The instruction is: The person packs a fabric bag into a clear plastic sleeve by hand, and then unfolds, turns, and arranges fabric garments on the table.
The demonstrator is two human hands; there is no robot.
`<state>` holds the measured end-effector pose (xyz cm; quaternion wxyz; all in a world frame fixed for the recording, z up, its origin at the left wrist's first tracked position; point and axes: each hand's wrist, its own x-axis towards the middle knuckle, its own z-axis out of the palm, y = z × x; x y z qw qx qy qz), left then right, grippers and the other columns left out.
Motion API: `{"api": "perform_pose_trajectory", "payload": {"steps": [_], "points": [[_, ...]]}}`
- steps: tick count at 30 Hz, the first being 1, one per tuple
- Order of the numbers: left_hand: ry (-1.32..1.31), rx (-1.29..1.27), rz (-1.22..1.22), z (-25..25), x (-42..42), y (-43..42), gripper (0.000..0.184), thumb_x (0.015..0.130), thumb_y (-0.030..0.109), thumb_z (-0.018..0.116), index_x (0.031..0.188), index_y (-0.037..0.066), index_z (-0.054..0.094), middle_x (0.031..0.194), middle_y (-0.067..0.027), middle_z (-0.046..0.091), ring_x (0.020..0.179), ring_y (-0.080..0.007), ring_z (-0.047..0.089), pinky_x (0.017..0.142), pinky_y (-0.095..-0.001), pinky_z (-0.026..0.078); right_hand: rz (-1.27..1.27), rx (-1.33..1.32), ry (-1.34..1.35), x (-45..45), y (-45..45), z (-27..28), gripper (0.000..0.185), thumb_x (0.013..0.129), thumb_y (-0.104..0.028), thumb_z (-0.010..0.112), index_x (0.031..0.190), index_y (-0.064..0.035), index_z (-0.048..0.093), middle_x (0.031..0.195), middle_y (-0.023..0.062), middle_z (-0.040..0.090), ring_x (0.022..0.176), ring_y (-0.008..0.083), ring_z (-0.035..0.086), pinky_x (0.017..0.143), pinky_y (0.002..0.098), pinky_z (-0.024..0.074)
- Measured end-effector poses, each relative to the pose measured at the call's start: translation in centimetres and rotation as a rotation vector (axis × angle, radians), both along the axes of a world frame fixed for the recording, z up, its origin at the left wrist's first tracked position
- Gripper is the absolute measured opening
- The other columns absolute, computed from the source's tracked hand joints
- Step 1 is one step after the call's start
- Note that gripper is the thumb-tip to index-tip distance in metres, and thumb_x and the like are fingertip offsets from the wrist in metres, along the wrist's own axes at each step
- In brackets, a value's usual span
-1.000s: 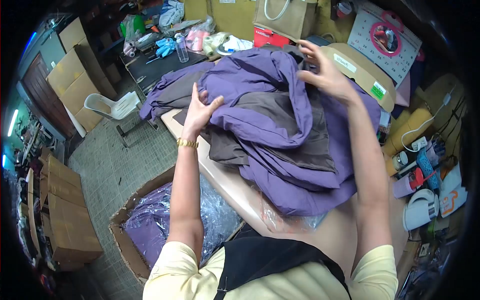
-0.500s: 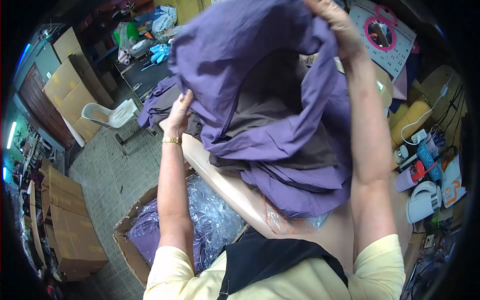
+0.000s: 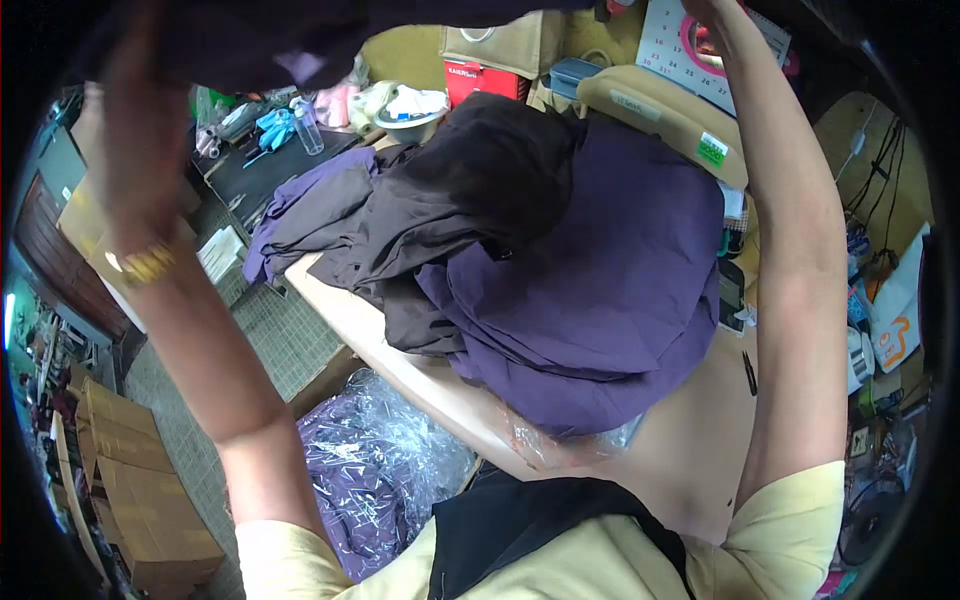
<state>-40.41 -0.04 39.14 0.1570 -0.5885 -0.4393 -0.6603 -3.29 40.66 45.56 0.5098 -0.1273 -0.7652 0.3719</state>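
Observation:
Raised along the top edge, a dark purple cloth piece (image 3: 330,45) hangs partly out of view. My left hand (image 3: 145,170), smeared by motion, is up against its left part and appears closed on it. At the upper right, my right hand (image 3: 715,12) is cut off by the frame, so its fingers are hidden. Below, on the table (image 3: 690,460), lies a heap of purple cloth (image 3: 610,270). Dark brown cloth (image 3: 470,190) is bunched over its left side. Clear plastic (image 3: 560,440) shows under the heap's near edge.
An open carton with plastic-wrapped purple goods (image 3: 360,460) stands on the floor by the table. Stacked cartons (image 3: 150,490) are at far left. Behind the heap are a tan case (image 3: 660,120), a red box (image 3: 485,85) and a wall calendar (image 3: 660,40). A dark thin tool (image 3: 749,373) lies on the right.
Both hands have gone higher and farther apart, carrying the purple cloth piece up off the heap. The brown and purple cloth beneath is now uncovered.

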Motion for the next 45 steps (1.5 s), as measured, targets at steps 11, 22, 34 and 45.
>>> {"api": "perform_pose_trajectory", "payload": {"steps": [11, 22, 34, 45], "points": [[0.735, -0.544, -0.140, -11.3, 13.1, 10.7, 0.069, 0.087, 0.053, 0.060, 0.144, 0.019, 0.043, 0.153, -0.0153, 0.032, 0.143, -0.0412, 0.023, 0.111, -0.0635, 0.020, -0.485, 0.110, -0.658, -0.8, -4.2, -5.4, 0.036, 0.091, -0.034, 0.062, 0.116, -0.0094, 0.067, 0.104, 0.0035, 0.068, 0.090, 0.0148, 0.064, 0.069, 0.0301, 0.0522], [0.216, -1.378, 0.014, -30.7, 4.3, 25.2, 0.089, 0.074, 0.080, 0.052, 0.149, 0.039, 0.029, 0.162, -0.0007, 0.011, 0.146, -0.0434, 0.003, 0.107, -0.0742, 0.004, -0.407, 0.173, -1.151, -8.3, -4.5, -35.5, 0.090, 0.072, -0.080, 0.055, 0.149, -0.0413, 0.028, 0.162, 0.0082, 0.001, 0.145, 0.0471, -0.005, 0.106, 0.0749, 0.0046], [-0.220, -0.488, 0.357, -28.2, -8.3, 21.1, 0.024, 0.087, 0.014, 0.059, 0.104, 0.002, 0.069, 0.095, -0.0125, 0.072, 0.082, -0.0218, 0.069, 0.069, -0.0354, 0.055, -0.495, 0.232, -0.979, -8.5, -2.8, -39.3, 0.086, 0.078, -0.070, 0.059, 0.150, -0.0397, 0.023, 0.161, 0.0109, 0.002, 0.143, 0.0521, 0.000, 0.102, 0.0788, 0.0105], [0.089, -1.008, 0.868, -37.2, -18.4, 23.5, 0.052, 0.072, 0.026, 0.077, 0.119, 0.011, 0.062, 0.122, -0.0124, 0.058, 0.110, -0.0300, 0.059, 0.098, -0.0541, 0.040, -0.483, 0.207, -0.979, -8.5, -2.0, -40.2, 0.091, 0.076, -0.075, 0.056, 0.151, -0.0364, 0.023, 0.161, 0.0115, 0.000, 0.142, 0.0532, 0.000, 0.103, 0.0774, 0.0074]]}}
